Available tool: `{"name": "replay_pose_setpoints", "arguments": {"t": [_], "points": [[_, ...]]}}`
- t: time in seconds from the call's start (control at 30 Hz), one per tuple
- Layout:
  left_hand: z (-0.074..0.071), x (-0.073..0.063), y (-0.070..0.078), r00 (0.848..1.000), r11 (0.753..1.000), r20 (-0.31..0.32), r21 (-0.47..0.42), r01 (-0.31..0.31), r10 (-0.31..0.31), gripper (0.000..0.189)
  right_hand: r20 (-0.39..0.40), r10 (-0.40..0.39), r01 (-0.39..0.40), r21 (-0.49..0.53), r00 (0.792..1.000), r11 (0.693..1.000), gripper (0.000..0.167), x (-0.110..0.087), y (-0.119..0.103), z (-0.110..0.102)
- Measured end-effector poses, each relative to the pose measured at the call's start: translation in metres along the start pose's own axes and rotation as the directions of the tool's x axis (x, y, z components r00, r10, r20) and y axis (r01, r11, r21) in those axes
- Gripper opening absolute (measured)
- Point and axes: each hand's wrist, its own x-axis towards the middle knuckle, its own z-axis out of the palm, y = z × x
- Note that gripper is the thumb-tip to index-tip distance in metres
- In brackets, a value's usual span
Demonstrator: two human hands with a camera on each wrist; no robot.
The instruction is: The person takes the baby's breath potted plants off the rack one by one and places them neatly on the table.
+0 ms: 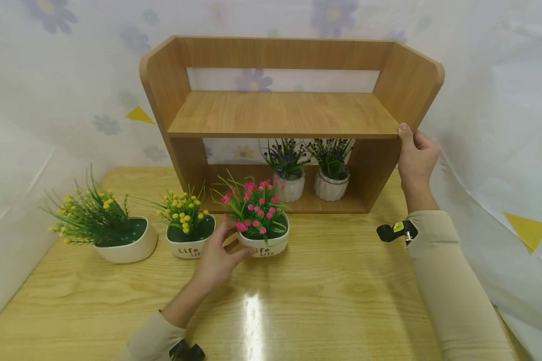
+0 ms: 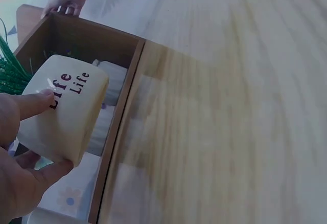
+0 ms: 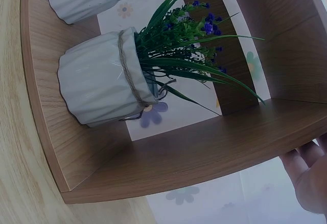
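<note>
Left grip [image 1: 219,255] pinches pink-flowered pot [image 1: 274,245] — thumb [image 2: 36,104] over lettering [image 2: 79,83]; right grip [image 1: 417,155] clasps shelf [image 1: 275,113] — fingers partly hidden

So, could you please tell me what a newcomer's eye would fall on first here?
Likely the bright pink flowers, in a white pot held by the left fingers in front of the wooden shelf. After that, perhaps the yellow flowers on the left of the table.
</note>
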Motion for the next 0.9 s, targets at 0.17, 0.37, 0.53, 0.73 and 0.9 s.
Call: {"name": "replay_pose_setpoints", "arguments": {"t": [0.17, 0.37, 0.53, 0.73, 0.9], "points": [[0.000, -0.002, -0.007, 1.000, 1.000, 0.009, -0.018, -0.010, 0.010, 0.052, -0.003, -0.008, 0.008, -0.023, 1.000, 1.000, 0.029, 0.001, 0.000, -0.001], [0.002, -0.001, -0.014, 1.000, 1.000, 0.018, -0.028, -0.014, 0.015, 0.054, -0.001, -0.011, 0.011, -0.041, 1.000, 0.999, 0.033, 0.002, 0.000, -0.002], [0.004, 0.000, -0.020, 1.000, 0.999, 0.019, -0.046, -0.007, 0.008, 0.054, -0.002, -0.028, 0.027, -0.069, 1.000, 0.997, 0.041, 0.002, 0.001, -0.003], [0.005, 0.001, -0.022, 0.999, 0.998, 0.026, -0.049, -0.028, 0.029, 0.052, 0.000, -0.040, 0.040, -0.061, 0.999, 0.997, 0.041, 0.000, 0.001, -0.003], [0.004, 0.003, -0.025, 0.999, 0.999, 0.035, -0.035, -0.023, 0.024, 0.051, 0.005, -0.051, 0.051, -0.045, 0.999, 0.998, 0.043, 0.000, 0.001, -0.002]]}}
